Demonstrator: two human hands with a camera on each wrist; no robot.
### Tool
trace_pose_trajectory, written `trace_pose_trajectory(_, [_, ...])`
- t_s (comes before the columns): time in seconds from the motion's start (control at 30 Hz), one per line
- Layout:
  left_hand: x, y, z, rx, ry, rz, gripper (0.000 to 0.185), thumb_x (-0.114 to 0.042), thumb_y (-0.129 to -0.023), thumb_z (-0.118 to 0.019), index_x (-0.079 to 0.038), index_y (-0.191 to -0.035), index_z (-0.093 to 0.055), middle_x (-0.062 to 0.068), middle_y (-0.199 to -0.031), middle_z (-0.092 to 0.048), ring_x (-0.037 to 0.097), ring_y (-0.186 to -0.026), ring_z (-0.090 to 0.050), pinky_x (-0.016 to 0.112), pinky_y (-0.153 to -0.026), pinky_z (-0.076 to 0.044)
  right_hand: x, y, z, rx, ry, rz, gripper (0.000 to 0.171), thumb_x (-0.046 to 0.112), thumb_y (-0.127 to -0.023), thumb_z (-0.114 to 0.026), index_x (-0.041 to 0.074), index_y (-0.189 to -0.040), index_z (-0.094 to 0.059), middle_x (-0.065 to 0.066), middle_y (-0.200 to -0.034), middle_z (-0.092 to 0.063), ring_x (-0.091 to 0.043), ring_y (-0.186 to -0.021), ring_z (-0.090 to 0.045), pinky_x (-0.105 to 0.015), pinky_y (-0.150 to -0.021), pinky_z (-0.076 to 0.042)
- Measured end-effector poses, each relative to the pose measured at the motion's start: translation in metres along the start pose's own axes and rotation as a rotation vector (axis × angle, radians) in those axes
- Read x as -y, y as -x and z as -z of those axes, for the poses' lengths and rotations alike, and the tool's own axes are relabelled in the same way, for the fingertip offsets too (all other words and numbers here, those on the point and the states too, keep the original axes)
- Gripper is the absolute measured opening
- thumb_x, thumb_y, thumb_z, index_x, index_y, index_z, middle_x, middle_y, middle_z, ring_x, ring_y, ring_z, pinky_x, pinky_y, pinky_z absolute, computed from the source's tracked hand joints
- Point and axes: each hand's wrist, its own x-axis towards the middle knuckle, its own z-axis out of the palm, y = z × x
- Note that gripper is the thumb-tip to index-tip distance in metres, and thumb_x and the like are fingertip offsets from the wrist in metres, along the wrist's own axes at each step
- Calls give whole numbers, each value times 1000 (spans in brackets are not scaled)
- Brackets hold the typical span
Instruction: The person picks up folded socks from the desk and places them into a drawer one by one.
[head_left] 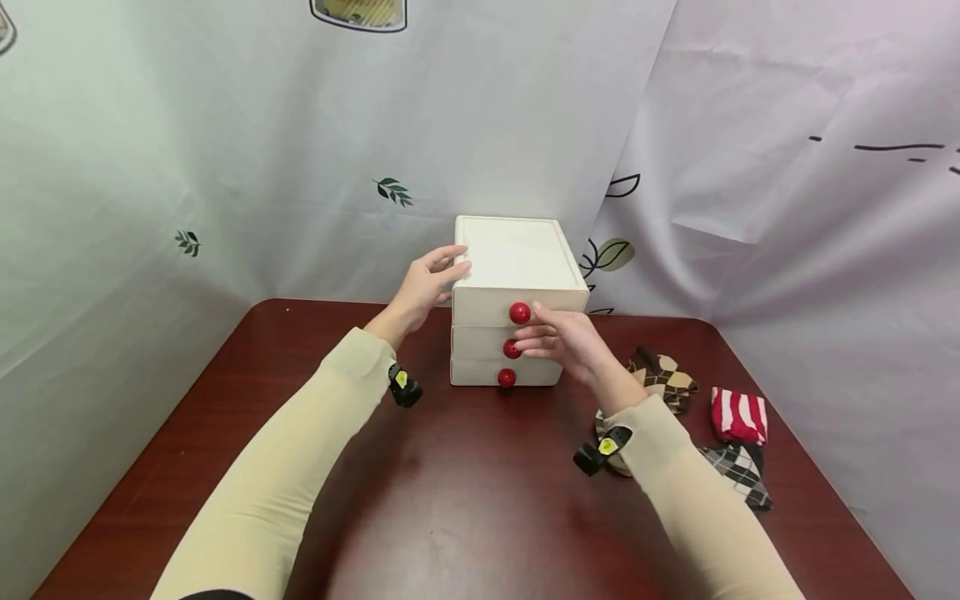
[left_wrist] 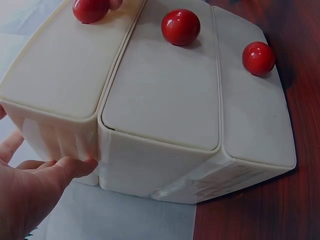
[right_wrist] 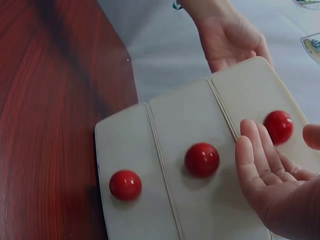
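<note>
Just beyond the right hand's (head_left: 564, 340) loose, empty grip sits the top red knob (head_left: 520, 313); the left hand (head_left: 429, 282) braces the drawer box's (head_left: 517, 267) side, fingers straight.

Makeshift recording booth: printed white sheets (head_left: 225, 125) draped around a red-brown table (head_left: 465, 500).

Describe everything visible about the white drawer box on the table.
The drawer box is a small cream-white chest, apparently plastic, with three stacked drawers, all closed, each with a round red knob. It stands upright at the back of the dark red table, near the curtain. The left hand rests its fingers on the box's upper left side; the right hand reaches beside the top and middle knobs, not plainly gripping.
</note>
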Motion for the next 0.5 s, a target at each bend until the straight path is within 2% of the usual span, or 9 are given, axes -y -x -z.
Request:
trace_pose_trajectory(0.17, [3,0,1,0,-43,0,47,-29,-88,-65,-20,-132,-53,2,-143,-38,8,-127,-36,44,-93,-40,-1,-5,-8,-3,-48,-47,36,31,-93,-58,-1,-108,-54,-20,-92,-67,-29,-82,-67,-42,-80,-50])
trace_pose_trajectory(0.23, [4,1,2,4,-64,-12,46,-30,-88,-64,-22,-132,-53,1,-142,-40,7,-101,-52,35,-82,-45,-2,-6,-11,-7,-62,-59,36,32,-92,-58,-1,-107,-54,-20,-91,-67,-29,-82,-67,-42,-80,-50])
trace_pose_trajectory(0.27, [5,1,2,10,-73,-22,46,-30,-89,-64,-23,-133,-53,1,-141,-41,6,-85,-54,31,-74,-44,-2,-6,-13,-9,-70,-63,36,32,-92,-59,0,-106,-54,-19,-90,-67,-29,-81,-67,-42,-80,-50])
trace_pose_trajectory(0.33, [6,1,2,24,-90,-42,47,-31,-90,-62,-24,-135,-51,2,-138,-44,7,-57,-42,25,-60,-39,-2,-7,-15,-19,-83,-67,35,33,-92,-59,1,-104,-53,-18,-88,-67,-28,-80,-67,-42,-80,-50])
trace_pose_trajectory(0.37, [6,0,2,32,-93,-52,47,-31,-91,-61,-24,-136,-50,3,-137,-45,8,-49,-33,25,-55,-35,-2,-7,-16,-25,-91,-66,34,32,-92,-59,1,-102,-53,-18,-86,-67,-28,-78,-67,-41,-79,-50])
trace_pose_trajectory(0.4, [6,0,2,39,-96,-62,48,-31,-91,-60,-24,-137,-49,4,-135,-45,11,-45,-25,25,-52,-32,-2,-7,-17,-32,-98,-65,33,32,-92,-59,2,-101,-53,-17,-85,-68,-28,-77,-67,-41,-78,-51])
trace_pose_trajectory(0.5, [7,0,1,49,-104,-73,48,-32,-92,-58,-26,-139,-47,4,-134,-46,10,-44,-24,23,-49,-31,-2,-8,-19,-54,-126,-63,30,30,-91,-60,2,-98,-53,-16,-81,-68,-27,-73,-68,-40,-75,-52])
